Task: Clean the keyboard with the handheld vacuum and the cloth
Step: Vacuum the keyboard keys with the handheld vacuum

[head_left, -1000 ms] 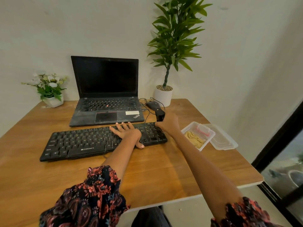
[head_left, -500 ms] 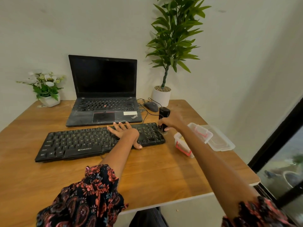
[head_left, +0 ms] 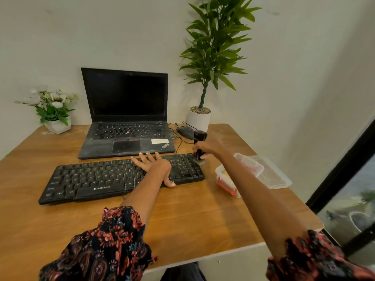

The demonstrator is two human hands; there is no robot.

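A black keyboard (head_left: 97,179) lies across the wooden desk (head_left: 192,216) in front of a laptop. My left hand (head_left: 154,165) rests flat on its right half, fingers spread, holding nothing. My right hand (head_left: 211,146) grips a small black handheld vacuum (head_left: 199,136) upright, its brush tip at the keyboard's far right corner. No cloth is in view.
An open black laptop (head_left: 125,126) stands behind the keyboard, with a mouse (head_left: 185,132) and cables to its right. A tall potted plant (head_left: 199,118) and a small flower pot (head_left: 57,124) sit at the back. A clear plastic box (head_left: 229,179) and its lid (head_left: 272,175) lie at the right.
My right hand has lifted the vacuum upright and brought its tip down to the keyboard's right corner. The left hand stays put on the keys.
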